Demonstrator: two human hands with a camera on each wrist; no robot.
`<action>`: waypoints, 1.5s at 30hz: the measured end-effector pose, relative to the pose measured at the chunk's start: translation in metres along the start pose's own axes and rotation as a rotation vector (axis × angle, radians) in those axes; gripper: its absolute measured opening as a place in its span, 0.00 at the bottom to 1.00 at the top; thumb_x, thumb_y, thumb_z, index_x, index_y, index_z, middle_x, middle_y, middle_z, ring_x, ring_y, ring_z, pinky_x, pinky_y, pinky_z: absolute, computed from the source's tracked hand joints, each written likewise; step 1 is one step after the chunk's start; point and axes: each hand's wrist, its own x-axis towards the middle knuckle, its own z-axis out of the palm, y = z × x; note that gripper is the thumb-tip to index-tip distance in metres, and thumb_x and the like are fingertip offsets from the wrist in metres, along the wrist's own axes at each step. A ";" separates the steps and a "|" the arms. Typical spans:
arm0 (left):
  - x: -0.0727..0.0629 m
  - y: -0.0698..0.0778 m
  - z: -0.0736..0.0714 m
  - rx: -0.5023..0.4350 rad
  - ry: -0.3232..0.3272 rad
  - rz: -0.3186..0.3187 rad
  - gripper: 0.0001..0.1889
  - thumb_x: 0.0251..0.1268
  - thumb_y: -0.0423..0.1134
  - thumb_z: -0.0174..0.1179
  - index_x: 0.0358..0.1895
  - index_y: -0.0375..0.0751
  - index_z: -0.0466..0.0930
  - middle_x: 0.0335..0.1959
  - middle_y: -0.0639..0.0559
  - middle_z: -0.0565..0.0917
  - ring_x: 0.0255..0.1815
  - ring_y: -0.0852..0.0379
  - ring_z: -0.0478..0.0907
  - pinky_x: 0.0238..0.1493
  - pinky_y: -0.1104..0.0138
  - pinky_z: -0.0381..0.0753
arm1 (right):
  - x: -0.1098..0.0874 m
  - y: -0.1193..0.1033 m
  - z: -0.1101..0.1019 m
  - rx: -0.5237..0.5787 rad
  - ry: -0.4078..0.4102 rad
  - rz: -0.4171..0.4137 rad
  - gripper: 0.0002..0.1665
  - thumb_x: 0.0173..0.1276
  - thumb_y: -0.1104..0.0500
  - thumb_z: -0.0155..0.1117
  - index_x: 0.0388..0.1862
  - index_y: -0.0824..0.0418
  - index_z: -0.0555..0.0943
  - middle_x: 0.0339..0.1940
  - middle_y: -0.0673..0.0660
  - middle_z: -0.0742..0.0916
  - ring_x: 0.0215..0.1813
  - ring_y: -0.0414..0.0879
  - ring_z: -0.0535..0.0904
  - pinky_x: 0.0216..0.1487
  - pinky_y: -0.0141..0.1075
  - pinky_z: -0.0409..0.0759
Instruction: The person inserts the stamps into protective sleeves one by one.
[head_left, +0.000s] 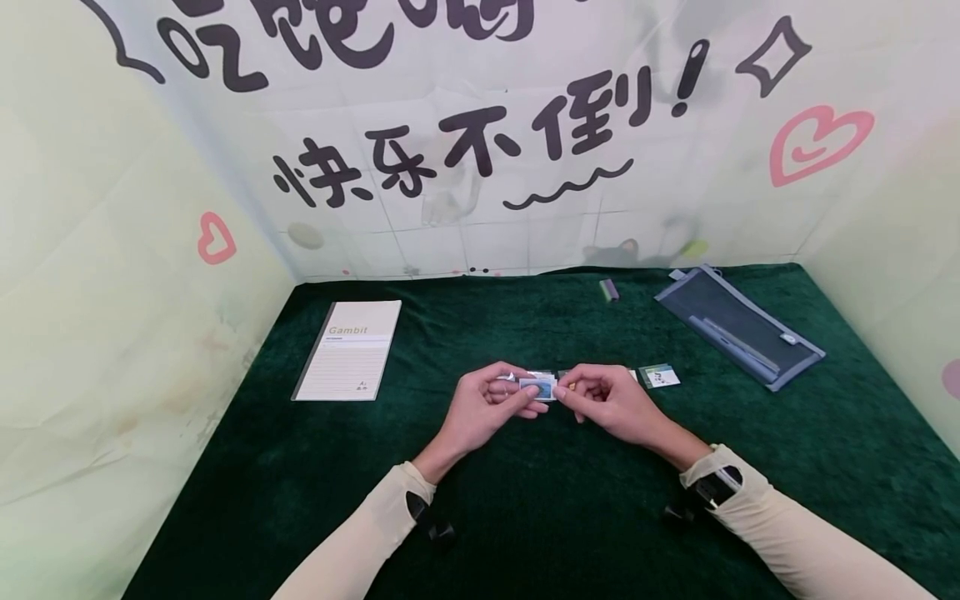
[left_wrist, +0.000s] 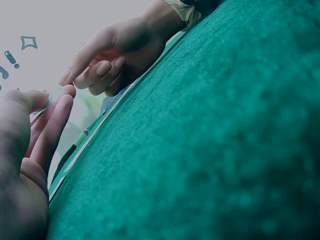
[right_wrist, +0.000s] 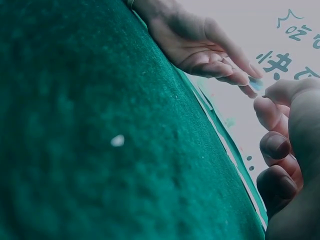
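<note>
Head view: both hands, left hand (head_left: 487,404) and right hand (head_left: 611,400), pinch a small card (head_left: 537,388) by opposite edges above the table (head_left: 525,500); it looks light, thin and bendable.

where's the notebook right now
In the head view the notebook lies flat on the green cloth, far left of the left hand.

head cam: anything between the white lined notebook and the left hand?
Nothing. Only bare dark green velvet cloth lies between the white lined notebook and the left hand, which pinches a small blue card; head view shows it.
</note>
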 end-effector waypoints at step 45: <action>0.002 0.018 -0.011 0.370 0.000 -0.011 0.07 0.80 0.48 0.67 0.53 0.53 0.88 0.49 0.56 0.94 0.51 0.60 0.91 0.55 0.62 0.90 | 0.018 -0.020 0.007 -0.124 -0.029 0.018 0.02 0.79 0.54 0.71 0.46 0.47 0.86 0.32 0.49 0.87 0.28 0.45 0.82 0.31 0.34 0.84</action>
